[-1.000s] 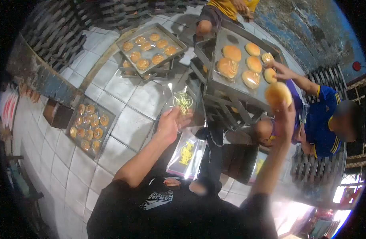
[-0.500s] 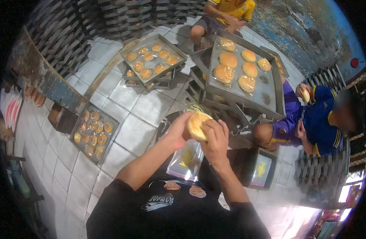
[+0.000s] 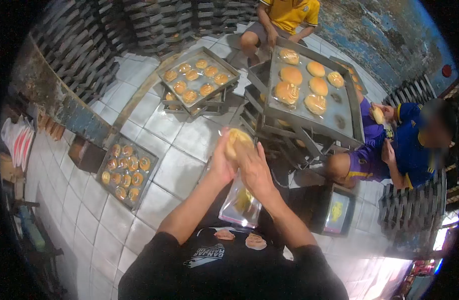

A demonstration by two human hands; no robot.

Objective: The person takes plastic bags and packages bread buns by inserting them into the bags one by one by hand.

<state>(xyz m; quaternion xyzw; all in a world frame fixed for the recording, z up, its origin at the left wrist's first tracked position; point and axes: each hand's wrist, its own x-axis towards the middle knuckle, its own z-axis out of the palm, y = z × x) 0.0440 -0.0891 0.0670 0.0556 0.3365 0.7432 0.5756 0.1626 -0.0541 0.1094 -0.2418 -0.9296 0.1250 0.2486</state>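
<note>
A golden bun (image 3: 237, 140) is held up in front of my body, apparently in clear plastic. My left hand (image 3: 222, 162) wraps around its left side. The fingers of my right hand (image 3: 255, 172) lie across its lower right side and hide part of it, with one digit sticking up. Just below my hands, a stack of clear plastic bags (image 3: 237, 212) with yellow print rests on my lap. To the right of my hands, a large metal tray (image 3: 352, 117) bears several buns, some wrapped in clear plastic, on top of stacked trays.
Another tray stack (image 3: 222, 65) with wrapped buns stands ahead on the left. A tray of wrapped buns (image 3: 152, 182) lies on the tiled floor at left. At right is a box (image 3: 344, 230) with clear bags. A person in blue (image 3: 409, 135) holds a bun; a person in yellow (image 3: 287, 15) sits behind the trays.
The bun has turned and shifted slightly left in my hands. My right hand has moved from its side to lie across it. The person in yellow has lowered their hands.
</note>
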